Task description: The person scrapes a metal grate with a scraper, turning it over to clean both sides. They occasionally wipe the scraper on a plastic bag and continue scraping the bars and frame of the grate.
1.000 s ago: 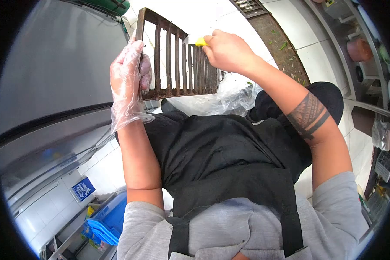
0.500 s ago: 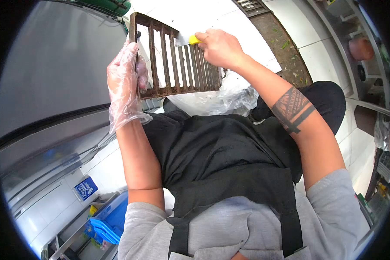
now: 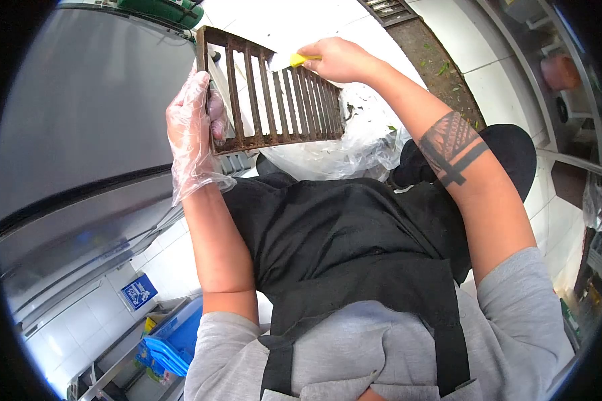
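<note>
A rusty, slatted metal drain grate (image 3: pixel 275 140) is held up at a tilt in front of my lap. My left hand (image 3: pixel 190 117), in a clear plastic glove, grips its left end with the fingers wrapped round the edge. My bare right hand (image 3: pixel 341 59) is closed on the yellow handle of a scraper (image 3: pixel 302 61). Its pale blade lies by the far edge of the grate and is hard to make out against the white floor. Beneath the grate's right end lies a crumpled clear plastic bag (image 3: pixel 364 147) with dark bits of debris on it.
An open floor channel (image 3: pixel 441 63) with leaf scraps runs at the upper right, and another grate (image 3: pixel 386 11) lies at its far end. A grey appliance (image 3: pixel 87 107) stands close on the left. A blue basket (image 3: pixel 177 337) is at lower left, shelving (image 3: pixel 578 127) at right.
My right hand and the scraper have moved slightly up, away from me. The grate's far left corner has dipped a little. More of the plastic bag and its debris shows.
</note>
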